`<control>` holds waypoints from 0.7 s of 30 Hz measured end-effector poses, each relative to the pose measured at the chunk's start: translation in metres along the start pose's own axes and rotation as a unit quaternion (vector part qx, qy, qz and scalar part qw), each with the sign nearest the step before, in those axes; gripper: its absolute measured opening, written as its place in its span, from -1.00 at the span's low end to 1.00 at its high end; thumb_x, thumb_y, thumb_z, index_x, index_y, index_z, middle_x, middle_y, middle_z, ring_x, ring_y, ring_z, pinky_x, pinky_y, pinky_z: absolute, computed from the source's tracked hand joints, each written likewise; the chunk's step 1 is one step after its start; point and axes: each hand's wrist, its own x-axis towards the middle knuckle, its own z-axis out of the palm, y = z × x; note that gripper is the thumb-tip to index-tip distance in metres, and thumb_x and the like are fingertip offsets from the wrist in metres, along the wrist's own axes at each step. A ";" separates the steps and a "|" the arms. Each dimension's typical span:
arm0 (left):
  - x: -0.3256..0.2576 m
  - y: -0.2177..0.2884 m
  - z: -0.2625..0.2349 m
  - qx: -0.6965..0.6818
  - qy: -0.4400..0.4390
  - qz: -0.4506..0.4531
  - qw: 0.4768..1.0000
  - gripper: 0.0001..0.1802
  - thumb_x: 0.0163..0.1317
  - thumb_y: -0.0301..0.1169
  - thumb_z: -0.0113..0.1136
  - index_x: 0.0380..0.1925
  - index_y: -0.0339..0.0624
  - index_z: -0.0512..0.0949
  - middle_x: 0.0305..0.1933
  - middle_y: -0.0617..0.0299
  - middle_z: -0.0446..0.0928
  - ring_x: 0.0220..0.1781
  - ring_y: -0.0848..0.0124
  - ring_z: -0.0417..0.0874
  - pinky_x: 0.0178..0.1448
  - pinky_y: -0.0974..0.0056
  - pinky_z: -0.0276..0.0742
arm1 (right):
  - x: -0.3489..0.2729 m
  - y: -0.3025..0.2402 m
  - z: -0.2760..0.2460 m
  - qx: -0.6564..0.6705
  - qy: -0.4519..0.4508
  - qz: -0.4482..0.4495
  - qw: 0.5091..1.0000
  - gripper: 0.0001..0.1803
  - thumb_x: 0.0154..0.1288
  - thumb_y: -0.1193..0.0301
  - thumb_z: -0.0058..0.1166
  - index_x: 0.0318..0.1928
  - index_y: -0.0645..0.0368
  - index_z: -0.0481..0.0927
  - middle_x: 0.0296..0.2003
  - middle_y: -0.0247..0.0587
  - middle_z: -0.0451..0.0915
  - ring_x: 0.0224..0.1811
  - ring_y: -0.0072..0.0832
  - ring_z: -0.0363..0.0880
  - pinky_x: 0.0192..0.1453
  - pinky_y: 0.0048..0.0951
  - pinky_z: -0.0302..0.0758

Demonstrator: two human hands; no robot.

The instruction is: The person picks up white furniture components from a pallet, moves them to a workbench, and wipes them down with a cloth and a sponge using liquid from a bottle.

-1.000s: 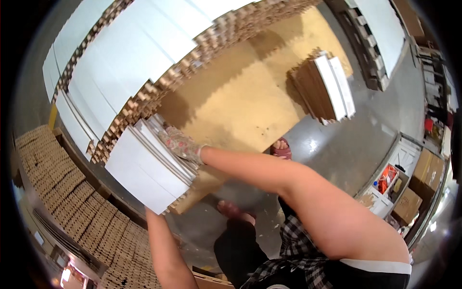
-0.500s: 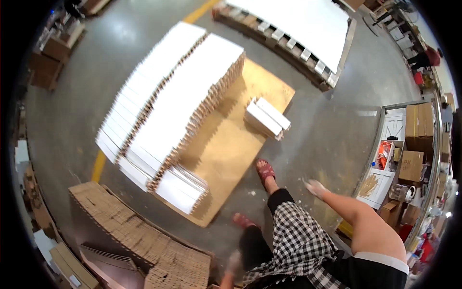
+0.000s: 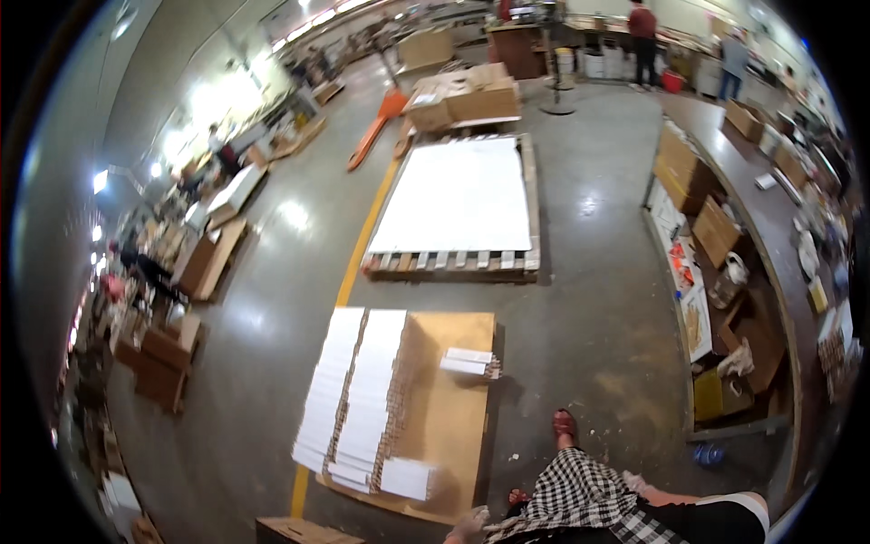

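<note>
My left hand (image 3: 469, 524) hangs at the lower edge, beside the near corner of a yellowish board (image 3: 444, 408). Its fingers look loosely apart and nothing shows in them. Beside my checked apron (image 3: 580, 485), my right hand (image 3: 636, 481) hangs low, small in view, with loose fingers and nothing visible in it. On the board, white flat pieces with brown edges stand in two long rows (image 3: 370, 390). A shorter white stack (image 3: 406, 478) lies at the near end, and a small white bundle (image 3: 466, 361) sits at the board's right edge.
Ahead, a wooden pallet (image 3: 453, 265) carries large white sheets (image 3: 458, 195); cardboard boxes (image 3: 462, 95) and an orange pallet jack (image 3: 372, 136) stand beyond. To the right is a long workbench (image 3: 725, 172) with boxes on its shelf. People stand at the far benches. Brown cardboard (image 3: 308, 533) is at lower left.
My view has lifted and turned, so the far room now shows and the board sits lower. My right hand appears closer to the apron. The white stacks appear unchanged.
</note>
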 end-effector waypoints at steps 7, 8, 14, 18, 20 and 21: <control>0.068 0.201 0.045 -0.346 -0.114 -0.047 0.930 -0.65 0.42 -0.38 -0.16 0.18 -0.09 0.35 -0.07 0.17 0.56 -0.17 0.39 0.61 -0.16 0.35 0.56 | -0.094 0.063 -0.053 0.198 0.229 0.007 0.953 -0.70 0.20 0.46 -0.09 -0.09 0.06 0.63 -0.04 0.04 0.54 0.05 -0.14 0.50 0.13 -0.26 0.42; 0.051 0.266 0.063 -0.286 -0.059 -0.030 0.956 -0.65 0.43 -0.34 -0.15 0.16 -0.10 0.36 -0.06 0.17 0.56 -0.20 0.40 0.60 -0.17 0.35 0.56 | -0.101 0.075 -0.062 0.211 0.256 -0.005 0.943 -0.69 0.20 0.47 -0.09 -0.08 0.06 0.63 -0.02 0.05 0.53 0.06 -0.14 0.50 0.15 -0.27 0.41; 0.076 0.489 0.194 -0.355 -0.202 -0.066 0.910 -0.42 0.38 0.04 -0.19 0.11 -0.22 0.36 -0.02 0.10 0.54 -0.14 0.22 0.60 -0.05 0.14 0.53 | -0.189 0.053 -0.243 0.752 0.299 -0.180 0.559 -0.62 0.13 0.46 0.06 0.01 0.19 0.46 -0.15 -0.16 0.56 -0.16 -0.33 0.55 -0.08 -0.41 0.49; 0.095 0.598 0.260 -0.363 -0.361 -0.173 0.841 -0.45 0.37 0.03 -0.18 0.06 -0.22 0.39 -0.03 0.10 0.51 -0.13 0.23 0.56 -0.06 0.17 0.46 | -0.250 -0.002 -0.336 0.578 0.165 -0.347 0.720 -0.54 0.15 0.49 0.08 0.12 0.18 0.47 -0.06 -0.21 0.57 -0.05 -0.42 0.52 0.05 -0.42 0.46; 0.113 0.628 0.278 -0.291 -0.414 -0.157 0.848 -0.52 0.36 -0.02 -0.14 0.00 -0.19 0.42 -0.09 0.15 0.52 -0.20 0.30 0.55 -0.15 0.23 0.46 | -0.252 -0.014 -0.349 0.283 0.160 -0.553 0.767 -0.58 0.12 0.46 0.07 0.04 0.24 0.52 -0.07 -0.13 0.58 0.00 -0.34 0.51 0.08 -0.36 0.43; 0.121 0.642 0.282 -0.249 -0.438 -0.147 0.851 -0.55 0.35 -0.04 -0.12 -0.03 -0.18 0.43 -0.12 0.18 0.53 -0.24 0.33 0.55 -0.19 0.25 0.45 | -0.235 -0.016 -0.339 0.197 0.167 -0.484 0.836 -0.57 0.12 0.40 0.05 0.05 0.19 0.52 -0.07 -0.11 0.57 0.00 -0.30 0.52 0.07 -0.37 0.43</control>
